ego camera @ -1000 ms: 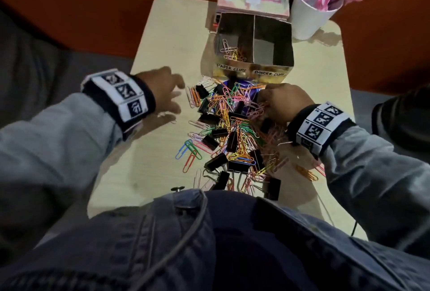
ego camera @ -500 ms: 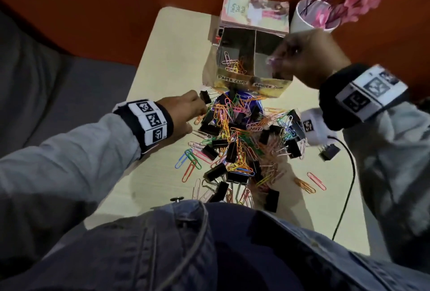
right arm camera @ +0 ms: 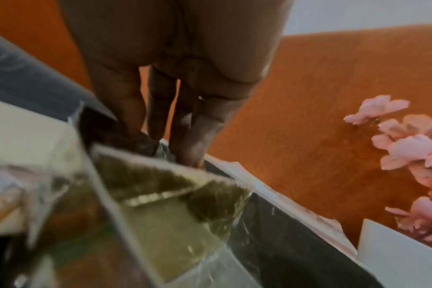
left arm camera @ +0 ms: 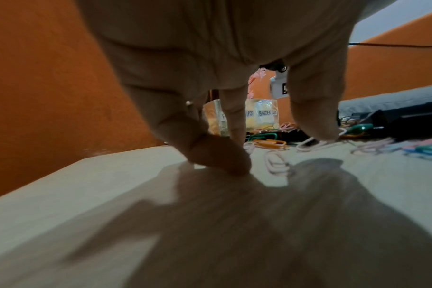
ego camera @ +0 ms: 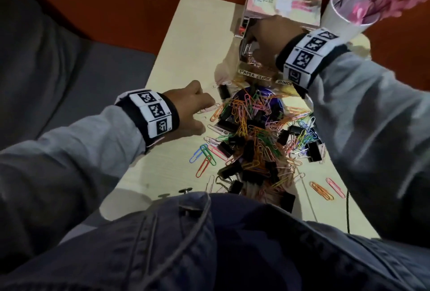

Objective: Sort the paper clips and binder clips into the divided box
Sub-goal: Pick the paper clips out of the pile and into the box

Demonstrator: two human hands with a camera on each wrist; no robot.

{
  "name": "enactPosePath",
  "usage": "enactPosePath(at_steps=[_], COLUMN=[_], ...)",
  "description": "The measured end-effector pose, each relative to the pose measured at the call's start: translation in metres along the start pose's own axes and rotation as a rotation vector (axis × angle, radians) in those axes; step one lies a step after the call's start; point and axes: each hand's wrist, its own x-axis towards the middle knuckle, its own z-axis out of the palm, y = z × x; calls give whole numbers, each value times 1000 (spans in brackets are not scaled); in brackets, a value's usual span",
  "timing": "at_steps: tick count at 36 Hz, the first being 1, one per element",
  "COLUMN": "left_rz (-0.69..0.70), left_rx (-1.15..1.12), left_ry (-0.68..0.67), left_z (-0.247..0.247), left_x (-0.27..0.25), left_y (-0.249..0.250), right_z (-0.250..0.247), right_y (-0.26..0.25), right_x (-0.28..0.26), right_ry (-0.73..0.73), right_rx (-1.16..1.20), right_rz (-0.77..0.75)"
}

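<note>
The left hand [ego camera: 189,109] reaches down to the table [ego camera: 193,41] at the left edge of the clip pile [ego camera: 253,137], fingers bent, one fingertip [left arm camera: 225,157] pressing the bare wood beside a pale paper clip [left arm camera: 275,162] — it holds nothing. Further right, the right hand [ego camera: 267,39] hangs over the divided box [ego camera: 254,74], fingers pointing down inside; whether they grip anything I cannot tell. The pale table stands by an orange wall, a book [ego camera: 283,2] and a white cup [ego camera: 342,18] of pink flowers behind the box.
</note>
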Motion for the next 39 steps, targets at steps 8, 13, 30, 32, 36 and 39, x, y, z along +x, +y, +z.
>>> enactPosePath(at_steps=[8,13,30,32,36,39], left_rz=[-30,-15,-86,-68,-42,-32], left_rx=[30,67,60,103,169,227], left_ry=[62,27,85,87,48,36], left_z=[7,6,17,18,21,23], left_x=[6,16,17,18,18,12], left_y=[36,41,46,49,52,54], right_z=[23,28,74,73,73,74], right_y=[-12,-17,-29,-33,-38,-38], right_x=[-57,-84,-100,-101,-101,-105], right_ry=[40,152,-204,-201,-199,-154], right_rx=[55,67,82,62,41,27], right_rz=[-60,-101,71,68,45,39])
